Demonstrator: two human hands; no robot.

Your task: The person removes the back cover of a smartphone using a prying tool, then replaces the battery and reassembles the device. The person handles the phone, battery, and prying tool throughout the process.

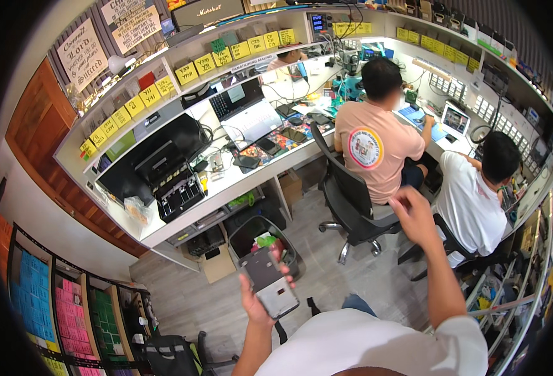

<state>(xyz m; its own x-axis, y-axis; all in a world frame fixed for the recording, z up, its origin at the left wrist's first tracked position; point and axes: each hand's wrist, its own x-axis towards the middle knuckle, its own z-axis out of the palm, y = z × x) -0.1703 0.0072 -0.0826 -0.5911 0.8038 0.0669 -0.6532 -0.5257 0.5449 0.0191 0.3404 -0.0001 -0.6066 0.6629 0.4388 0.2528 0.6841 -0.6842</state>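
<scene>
1. Head view, lower centre of the frame: the left hand (256,299) holds a flat grey device (269,283), a phone-like slab, with its fingers closed around its lower edge and side; the slab tilts up and to the left, above the floor.
2. Right of centre, the right hand (414,216) is raised in the air with its fingers loosely curled and open, holding nothing; it is somewhat blurred.
3. Just beyond the device, toward the middle of the frame, one dark bin (259,241) stands on the floor under the long white surface (239,185), with green and pale scraps inside.
4. Between the right hand and the surface stands one black office chair (345,197), and a seated person in a peach shirt (377,141) occupies it, back turned.
5. At the right, a second seated person in a white shirt (477,200) faces the corner of the surface.
6. On the surface at upper left sit one open black tray case (177,194) and one open laptop (246,109).
7. Rows of yellow labels (195,69) line the shelves above.
</scene>
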